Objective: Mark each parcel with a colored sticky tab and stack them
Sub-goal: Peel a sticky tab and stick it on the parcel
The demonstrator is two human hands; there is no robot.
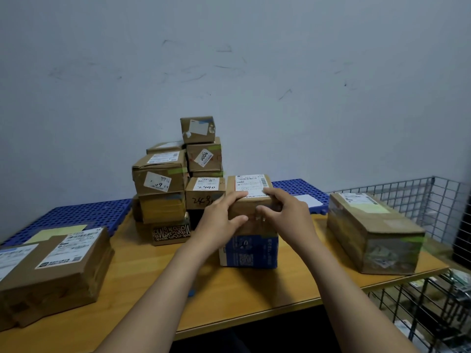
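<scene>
— Parcel first: where is it?

— The small brown cardboard parcel with a white label sits on top of a blue-and-white printed carton, mid-table. I grip it with both hands. My left hand hooks its fingers over the top left edge, thumb on the front face. My right hand lays its fingers on the label, thumb curled against the front.

— What's close by?

— The tall stack of brown parcels stands just behind and to my left, near my left knuckles. A long taped brown box lies well to the right, close to the wooden table's right edge, with bare wood between it and the carton.

— And towards you?

— Bare wood runs to the near edge. Flat brown parcels overhang the left corner. A blue perforated plastic mat borders the back, and a wire mesh basket stands to the right.
</scene>
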